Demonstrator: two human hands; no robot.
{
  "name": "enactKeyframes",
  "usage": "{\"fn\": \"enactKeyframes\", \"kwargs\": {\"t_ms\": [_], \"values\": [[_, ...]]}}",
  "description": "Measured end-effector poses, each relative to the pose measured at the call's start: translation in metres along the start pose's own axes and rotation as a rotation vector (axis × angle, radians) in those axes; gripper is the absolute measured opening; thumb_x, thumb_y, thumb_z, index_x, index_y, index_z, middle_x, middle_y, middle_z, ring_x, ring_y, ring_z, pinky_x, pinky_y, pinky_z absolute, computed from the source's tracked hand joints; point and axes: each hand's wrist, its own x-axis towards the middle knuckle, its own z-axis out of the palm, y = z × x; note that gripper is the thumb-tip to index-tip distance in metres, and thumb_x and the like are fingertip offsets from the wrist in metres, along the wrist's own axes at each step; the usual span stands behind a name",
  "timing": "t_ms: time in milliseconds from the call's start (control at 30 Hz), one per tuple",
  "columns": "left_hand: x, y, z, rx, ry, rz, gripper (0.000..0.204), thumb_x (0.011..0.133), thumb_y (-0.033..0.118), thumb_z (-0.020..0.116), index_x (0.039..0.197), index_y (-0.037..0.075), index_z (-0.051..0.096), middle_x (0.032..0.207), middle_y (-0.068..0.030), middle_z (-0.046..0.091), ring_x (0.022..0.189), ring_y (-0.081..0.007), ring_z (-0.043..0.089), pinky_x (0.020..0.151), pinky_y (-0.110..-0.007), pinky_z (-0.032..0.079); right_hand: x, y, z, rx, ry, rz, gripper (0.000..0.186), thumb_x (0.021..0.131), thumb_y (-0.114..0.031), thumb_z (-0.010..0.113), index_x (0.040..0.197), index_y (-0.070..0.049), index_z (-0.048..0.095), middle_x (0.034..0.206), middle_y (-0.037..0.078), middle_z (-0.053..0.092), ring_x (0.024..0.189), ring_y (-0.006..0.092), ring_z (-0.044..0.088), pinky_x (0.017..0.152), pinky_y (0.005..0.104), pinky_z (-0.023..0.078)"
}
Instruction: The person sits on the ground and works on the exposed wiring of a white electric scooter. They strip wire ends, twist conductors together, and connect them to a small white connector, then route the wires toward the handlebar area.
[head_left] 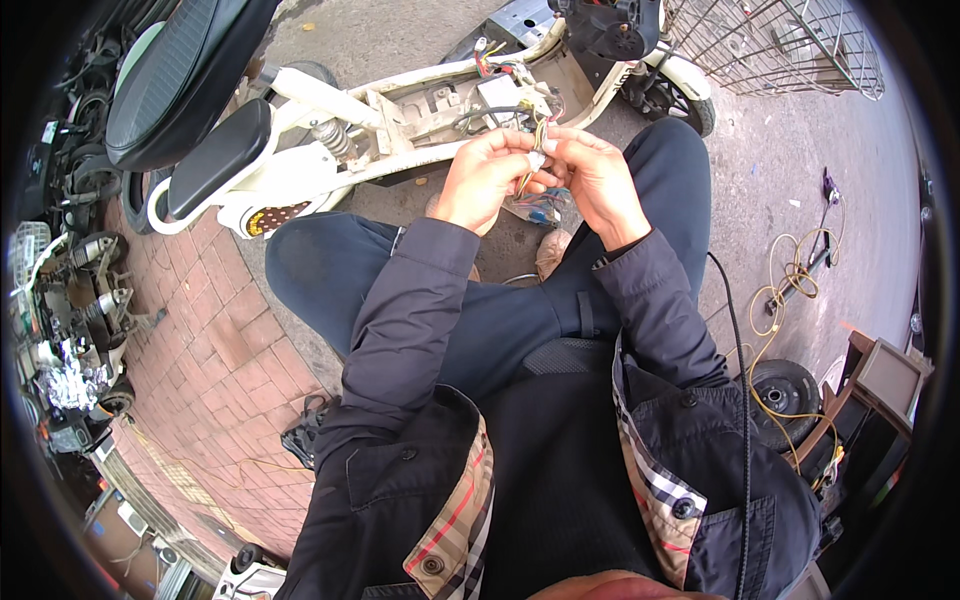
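Both of my hands are raised together over the open floor of a cream electric scooter [300,180], between my bent knees. My left hand [476,185] pinches a small bundle of thin coloured wires [541,133] near a white plug connector [536,160]. From the other side, my right hand [600,185] closes its fingertips on the same wires, close to the connector. Fingers partly hide the connector and the wire ends. Just beyond, more loose wires [487,62] and a whitish box [497,93] lie in the scooter's frame. Blue wires [543,212] hang below my hands.
The scooter's black saddle [185,85] and rear seat [222,150] stand at left. A wire basket [775,50] is at far right. A yellow cable [765,385] coils on the ground near a small wheel [785,400]. Several parked vehicles [95,300] line the left edge.
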Motion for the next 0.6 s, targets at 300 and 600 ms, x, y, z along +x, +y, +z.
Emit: {"fn": "enactKeyframes", "kwargs": {"t_ms": [300, 600], "values": [[-0.001, -0.001, 0.008, 0.215, 0.110, 0.072, 0.014, 0.092, 0.001, 0.061, 0.106, -0.003, 0.060, 0.093, -0.0112, 0.068, 0.081, -0.0196, 0.073, 0.069, -0.027, 0.058, -0.002, 0.000, 0.000, -0.096, 0.021, -0.032, 0.012, 0.088, -0.007, 0.069, 0.098, 0.000, 0.071, 0.075, 0.000, 0.066, 0.062, 0.0066, 0.056, 0.059, 0.0239, 0.044], [0.001, -0.003, 0.009, 0.226, 0.131, 0.166, 0.015, 0.090, -0.002, 0.062, 0.105, -0.004, 0.056, 0.091, -0.0129, 0.067, 0.074, -0.0181, 0.071, 0.064, -0.028, 0.059, -0.004, -0.001, 0.003, -0.157, 0.017, -0.068, 0.012, 0.088, -0.008, 0.070, 0.097, 0.000, 0.072, 0.078, 0.001, 0.068, 0.062, 0.0064, 0.056, 0.059, 0.0238, 0.044]]}}
